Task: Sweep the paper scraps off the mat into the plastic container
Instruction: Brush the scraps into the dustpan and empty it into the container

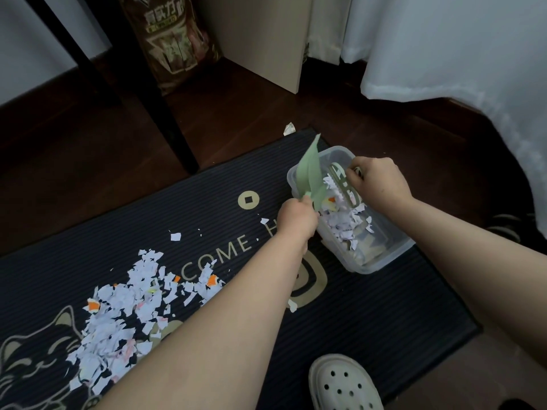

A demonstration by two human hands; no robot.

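A dark welcome mat (370, 335) with a cat print lies on the wooden floor. A heap of white and orange paper scraps (124, 315) covers its left part. A clear plastic container (387, 255) stands on the mat's right side with scraps inside. My left hand (296, 217) grips the handle of a pale green dustpan (309, 176), tipped up over the container's rim. My right hand (379, 182) holds a small green brush (344, 184) inside the container, its bristles against scraps.
A single scrap (289, 128) lies on the floor beyond the mat's far edge. A dark chair leg (165, 113), a printed bag (174, 45) and a beige panel (266, 39) stand behind. White fabric (458, 54) hangs at right. A white clog (343, 383) rests on the mat's near edge.
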